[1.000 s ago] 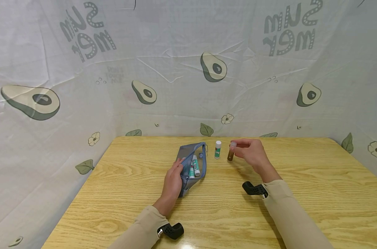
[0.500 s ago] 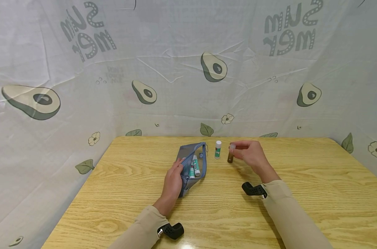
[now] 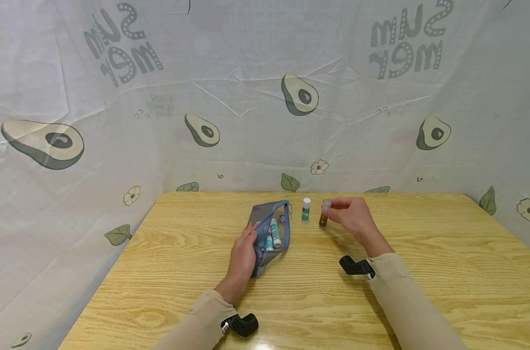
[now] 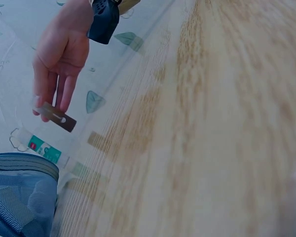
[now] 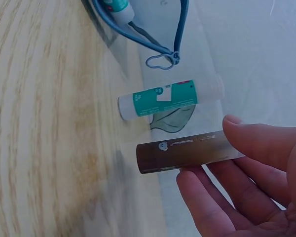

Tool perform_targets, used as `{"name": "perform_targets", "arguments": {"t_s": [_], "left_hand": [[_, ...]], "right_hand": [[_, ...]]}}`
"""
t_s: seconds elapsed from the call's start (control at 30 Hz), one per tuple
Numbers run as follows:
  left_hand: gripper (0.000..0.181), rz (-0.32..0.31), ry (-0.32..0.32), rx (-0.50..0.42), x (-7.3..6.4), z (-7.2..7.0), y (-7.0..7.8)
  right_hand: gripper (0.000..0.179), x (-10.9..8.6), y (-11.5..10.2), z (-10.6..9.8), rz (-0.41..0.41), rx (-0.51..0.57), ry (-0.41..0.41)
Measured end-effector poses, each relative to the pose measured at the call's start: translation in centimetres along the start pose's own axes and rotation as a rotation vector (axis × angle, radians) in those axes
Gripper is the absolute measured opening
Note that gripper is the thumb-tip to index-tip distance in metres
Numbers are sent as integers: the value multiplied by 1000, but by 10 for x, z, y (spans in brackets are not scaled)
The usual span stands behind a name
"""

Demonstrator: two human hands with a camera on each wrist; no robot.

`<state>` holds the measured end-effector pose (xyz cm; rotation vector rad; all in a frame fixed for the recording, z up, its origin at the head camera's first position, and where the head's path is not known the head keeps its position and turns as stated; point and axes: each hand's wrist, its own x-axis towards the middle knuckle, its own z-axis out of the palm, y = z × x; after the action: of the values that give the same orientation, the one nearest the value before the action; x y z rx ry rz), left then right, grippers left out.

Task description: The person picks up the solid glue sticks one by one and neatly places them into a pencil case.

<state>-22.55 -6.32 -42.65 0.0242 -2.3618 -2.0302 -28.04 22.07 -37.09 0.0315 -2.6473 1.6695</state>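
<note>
My right hand (image 3: 352,218) pinches a brown tube (image 5: 182,153) by its translucent top between thumb and fingers. In the left wrist view, a small gap separates the tube's lower end from the table. A green and white glue stick (image 3: 306,211) stands upright on the table, just left of the brown tube. On its side lies a blue-grey mesh zip pouch (image 3: 261,212), its mouth spread toward the right. Glue sticks (image 3: 275,234) with green labels lie inside it. My left hand (image 3: 243,253) holds the pouch by its left side; its thumb is hidden in the head view.
The wood-grain table (image 3: 181,272) reaches a white curtain (image 3: 247,160) printed with avocados and leaves at its back edge. A black wrist device (image 3: 243,324) sits at the left cuff, and a similar black device (image 3: 356,266) at the right cuff.
The brown tube in my right hand dipped slightly half a second ago and is now a little higher again. My left hand and the pouch have stayed put.
</note>
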Motion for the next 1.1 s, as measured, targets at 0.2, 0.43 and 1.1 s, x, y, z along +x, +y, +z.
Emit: {"name": "perform_targets", "arguments": {"t_s": [0.2,0.43,1.1], "left_hand": [[51,-7,4,7,-2,0,2],[51,-15,8,15,-3,0,3],[51,2,5,14,-1,-2,3]], "right_hand": [[45,-2,-3,-2,-29,66,20],[50,-6,-9,-3,-58,56,84],[50,-12,-29,-3,-113,92,205]]}}
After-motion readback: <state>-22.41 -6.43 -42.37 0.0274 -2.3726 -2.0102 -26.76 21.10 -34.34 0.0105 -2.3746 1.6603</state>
